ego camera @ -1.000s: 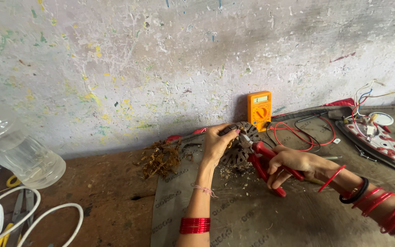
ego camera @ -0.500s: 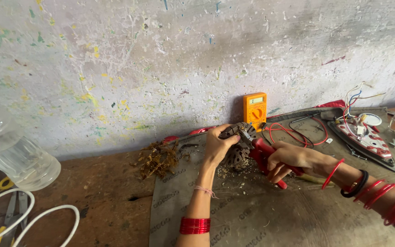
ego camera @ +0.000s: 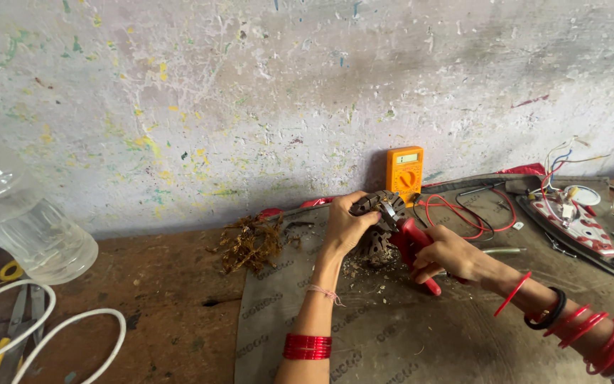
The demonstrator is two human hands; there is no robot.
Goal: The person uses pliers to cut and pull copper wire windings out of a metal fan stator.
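So the left hand (ego camera: 348,226) was wrapped over the top of a small motor stator (ego camera: 376,238), a dark round core with bits of copper winding sticking out. Fingers were curled closed around its upper edge, holding it tipped up on the grey mat (ego camera: 406,334) close to the wall. The right hand (ego camera: 443,254) was clamped shut around the red handles of a pair of pliers (ego camera: 410,242), and the metal nose sat right at the top of the stator, just beside the left fingertips. I couldn't tell if the nose was actually biting a wire or only touching the core, since the thumb hid that spot.

The bit that mattered: the pliers ran on a diagonal, handles low and to the right toward the person's own body, nose up and to the left into the stator. So the stator lay up-left of the right hand, straight along the tool's long axis, while the left hand was already on it and clearly the nearer one.

Around it there was a scatter of copper crumbs on the mat under the stator, and a bigger tangle of stripped copper wire (ego camera: 250,243) off to the left on the bare desk (ego camera: 158,299). An orange multimeter (ego camera: 404,175) leaned against the wall behind, red leads (ego camera: 456,213) looping past it, and an opened clothes iron (ego camera: 570,224) lay to the right.
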